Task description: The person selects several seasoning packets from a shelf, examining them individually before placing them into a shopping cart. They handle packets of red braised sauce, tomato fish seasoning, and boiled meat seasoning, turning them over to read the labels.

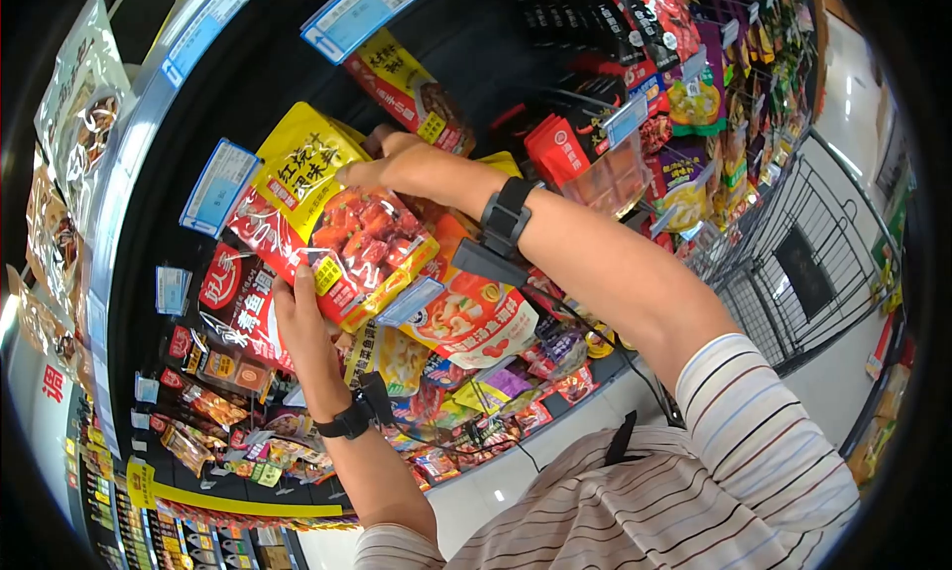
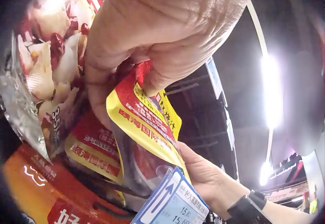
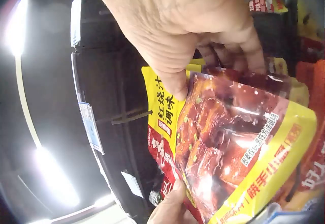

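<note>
- The shelf (image 1: 124, 178) is running along the left, carrying bagged goods.
- The cart (image 1: 803, 272) is standing at the right, well apart from both hands.
- The orange packet (image 1: 466, 317) is sitting just right of the yellow packet (image 1: 367, 238), on the near side.
- The yellow packet is lying tilted, left of centre, between the hands, picture side out; gripping opposite edges is probably steadying it and leaving its front readable.
- The right hand (image 1: 397, 163) is gripping the far edge, partly closed, its thumb (image 3: 177, 86) pressing the front and its fingers curling behind.
- The left hand (image 1: 307, 337) is pinching the near left edge, nearly closed, thumb against fingers.
</note>
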A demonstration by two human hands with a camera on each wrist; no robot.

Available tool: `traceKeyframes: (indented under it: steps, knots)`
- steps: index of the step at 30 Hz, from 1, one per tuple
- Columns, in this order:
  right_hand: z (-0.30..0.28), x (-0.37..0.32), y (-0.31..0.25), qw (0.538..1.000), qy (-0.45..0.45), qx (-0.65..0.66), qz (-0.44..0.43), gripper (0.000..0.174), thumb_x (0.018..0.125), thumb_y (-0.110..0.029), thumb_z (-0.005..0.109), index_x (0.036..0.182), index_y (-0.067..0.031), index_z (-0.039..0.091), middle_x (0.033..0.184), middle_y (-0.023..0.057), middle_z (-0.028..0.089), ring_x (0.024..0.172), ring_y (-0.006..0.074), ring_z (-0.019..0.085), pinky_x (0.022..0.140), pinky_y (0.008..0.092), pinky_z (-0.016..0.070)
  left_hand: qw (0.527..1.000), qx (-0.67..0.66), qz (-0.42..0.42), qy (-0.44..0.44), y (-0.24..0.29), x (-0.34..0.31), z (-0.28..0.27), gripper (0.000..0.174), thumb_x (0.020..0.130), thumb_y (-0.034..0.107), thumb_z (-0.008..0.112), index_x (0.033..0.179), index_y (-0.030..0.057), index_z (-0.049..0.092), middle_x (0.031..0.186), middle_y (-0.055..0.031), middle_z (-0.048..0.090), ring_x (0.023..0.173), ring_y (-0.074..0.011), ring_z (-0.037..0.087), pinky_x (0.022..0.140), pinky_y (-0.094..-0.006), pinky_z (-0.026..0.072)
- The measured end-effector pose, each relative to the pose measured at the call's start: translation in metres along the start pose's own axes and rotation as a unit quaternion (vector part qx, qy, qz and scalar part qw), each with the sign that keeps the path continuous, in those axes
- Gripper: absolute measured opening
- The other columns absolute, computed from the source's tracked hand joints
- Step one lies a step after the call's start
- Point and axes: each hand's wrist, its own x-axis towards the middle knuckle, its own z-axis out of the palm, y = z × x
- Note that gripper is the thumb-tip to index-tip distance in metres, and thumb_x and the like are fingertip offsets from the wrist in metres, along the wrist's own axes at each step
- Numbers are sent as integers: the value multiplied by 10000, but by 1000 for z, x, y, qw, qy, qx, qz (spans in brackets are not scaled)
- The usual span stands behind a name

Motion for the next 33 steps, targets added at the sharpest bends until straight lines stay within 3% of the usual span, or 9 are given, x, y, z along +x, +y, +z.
traceKeyframes:
  steps: [1,4,6,7,9,20,28,31,33]
  knots:
    - [-3,-8,-11,999,7,-20,32,827,770,-465,758,1334,86,510,1180,227,657,1082,245,647,937,316,480,1000,-3,-3,0,1,0,0,326,1001,281,553,1162,-2,539,881,-35,622,599,-57,540,435,-209,389]
    - [4,12,8,1000,-15,9,5,871,755,-523,756,1308,112,531,1317,306,559,1255,343,554,1017,345,436,1000,-4,-4,-15,1,4,-5,355,1002,281,553,1194,-15,521,892,-48,627,600,-61,556,436,-210,403]
    - [6,12,6,1000,2,-20,2,708,790,-488,736,1244,44,624,1227,255,637,1159,314,623,964,352,471,1000,-7,3,-18,-2,6,-6,360,1000,277,558,1202,-17,517,899,-53,628,603,-62,557,431,-211,397]
    - [2,9,-1,1000,-15,-15,0,665,801,-476,727,1230,25,641,1197,238,658,1130,306,640,954,353,478,1000,14,-6,-11,-2,6,-7,353,1001,279,579,1158,-35,538,987,-75,649,810,-114,630,730,-274,527]
    - [1,4,-7,999,-20,-29,-22,515,843,-428,695,1168,-28,694,1083,188,713,1021,280,687,913,359,499,999,-1,21,-24,-10,12,-6,337,999,273,583,1136,-32,543,974,-76,649,788,-110,629,713,-264,525]
    - [1,-4,-12,996,9,12,-83,410,873,-327,683,1115,3,707,1017,196,724,938,259,704,865,346,508,994,-101,-14,-46,8,8,-3,198,1005,203,563,1067,15,569,911,-53,661,696,-73,627,597,-226,499]
    - [-9,-22,-29,994,7,-4,-108,376,901,-280,643,1071,51,701,925,173,730,803,205,692,768,324,519,966,-255,-2,-51,14,2,2,226,1007,173,562,1139,-9,577,1052,-82,671,860,-108,663,753,-263,565]
    - [-11,-26,-30,995,-22,5,-100,383,936,-260,641,1162,48,662,961,86,730,828,87,654,781,253,511,962,-266,-5,-52,15,-2,-2,232,1004,156,562,1158,-16,578,1081,-94,673,889,-113,669,768,-268,568]
    - [-9,-33,-32,993,-24,50,-107,366,911,-257,637,1094,57,687,909,127,732,780,116,669,732,272,511,959,-279,1,-53,17,-6,-5,233,1005,131,544,1168,-34,567,1098,-120,676,893,-145,693,782,-294,594]
